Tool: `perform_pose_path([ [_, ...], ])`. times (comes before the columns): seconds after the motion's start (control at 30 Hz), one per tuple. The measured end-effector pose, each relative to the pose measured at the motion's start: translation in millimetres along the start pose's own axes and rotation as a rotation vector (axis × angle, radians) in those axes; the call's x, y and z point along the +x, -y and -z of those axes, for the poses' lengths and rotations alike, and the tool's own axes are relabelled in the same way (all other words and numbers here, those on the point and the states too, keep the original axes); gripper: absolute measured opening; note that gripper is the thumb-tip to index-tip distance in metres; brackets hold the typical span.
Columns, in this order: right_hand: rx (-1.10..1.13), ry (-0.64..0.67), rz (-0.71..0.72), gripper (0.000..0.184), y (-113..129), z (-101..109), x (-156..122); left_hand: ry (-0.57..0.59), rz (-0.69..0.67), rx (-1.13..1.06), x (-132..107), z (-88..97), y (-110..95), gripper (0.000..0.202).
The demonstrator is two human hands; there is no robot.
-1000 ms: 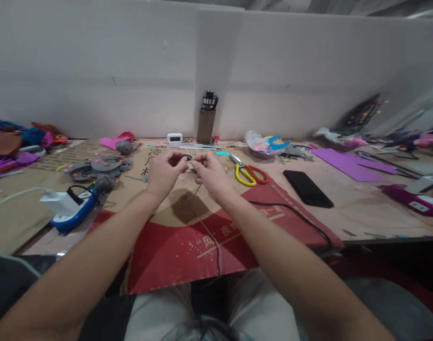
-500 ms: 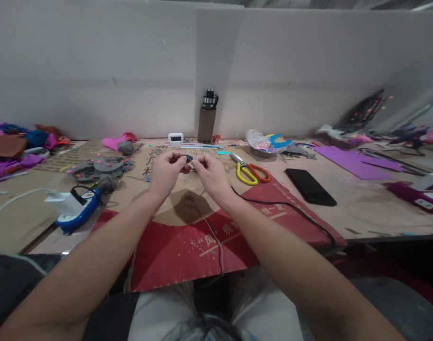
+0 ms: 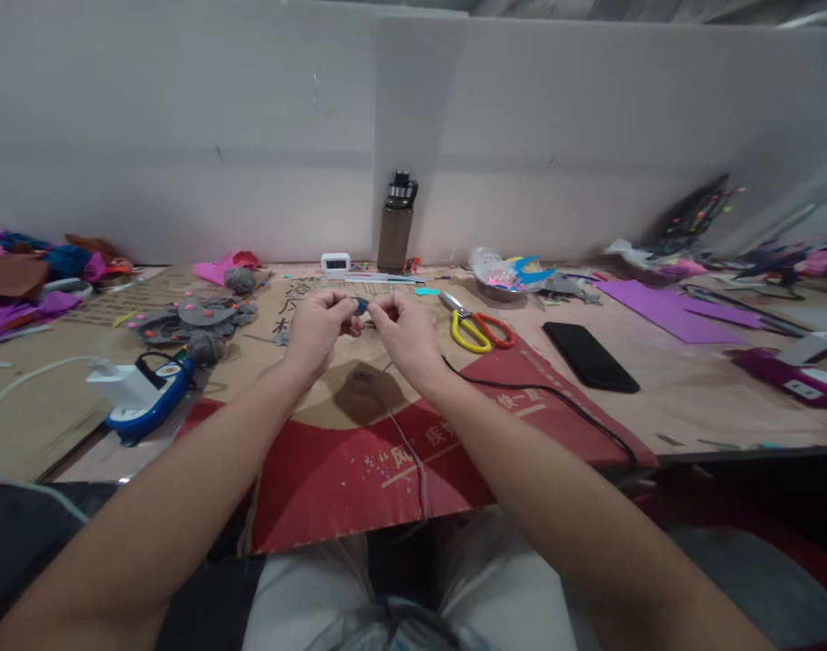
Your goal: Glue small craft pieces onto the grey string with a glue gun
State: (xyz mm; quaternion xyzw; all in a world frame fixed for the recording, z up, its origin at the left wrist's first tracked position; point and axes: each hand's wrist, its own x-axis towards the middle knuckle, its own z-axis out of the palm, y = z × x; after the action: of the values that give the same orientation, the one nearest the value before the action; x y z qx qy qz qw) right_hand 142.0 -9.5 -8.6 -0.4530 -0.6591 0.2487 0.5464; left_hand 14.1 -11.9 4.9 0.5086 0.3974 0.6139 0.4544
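Note:
My left hand (image 3: 320, 327) and my right hand (image 3: 406, 331) meet above the middle of the table, fingers pinched together. Between the fingertips sits a small dark blue piece (image 3: 361, 306), gripped from both sides. A thin grey thread (image 3: 405, 449) hangs from it down toward my lap. Both hands hover over a red and brown cardboard sheet (image 3: 359, 470) that covers the table's front edge.
Yellow and orange scissors (image 3: 477, 329) and a black phone (image 3: 590, 356) lie to the right. A blue glue gun with a white plug (image 3: 142, 396) rests at the left, near grey felt pieces (image 3: 196, 321). A bottle (image 3: 395, 222) stands by the back wall. A black cable (image 3: 555, 407) runs right.
Both hands have stayed pinched on the small piece, shifting slightly nearer each other and a little forward. Nothing else on the table moved.

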Motion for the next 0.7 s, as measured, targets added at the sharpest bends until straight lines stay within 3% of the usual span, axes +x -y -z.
perform_pose_path([
  [0.53, 0.057, 0.017, -0.028, 0.015, 0.4, 2.1, -0.6, 0.084, 0.169, -0.126, 1.8, 1.4, -1.7, 0.007],
  [0.7, 0.026, 0.009, 0.004, 0.018, -3.3, 3.2, 1.4, 0.151, 0.289, -0.206, 5.9, 7.0, 0.7, 0.002],
])
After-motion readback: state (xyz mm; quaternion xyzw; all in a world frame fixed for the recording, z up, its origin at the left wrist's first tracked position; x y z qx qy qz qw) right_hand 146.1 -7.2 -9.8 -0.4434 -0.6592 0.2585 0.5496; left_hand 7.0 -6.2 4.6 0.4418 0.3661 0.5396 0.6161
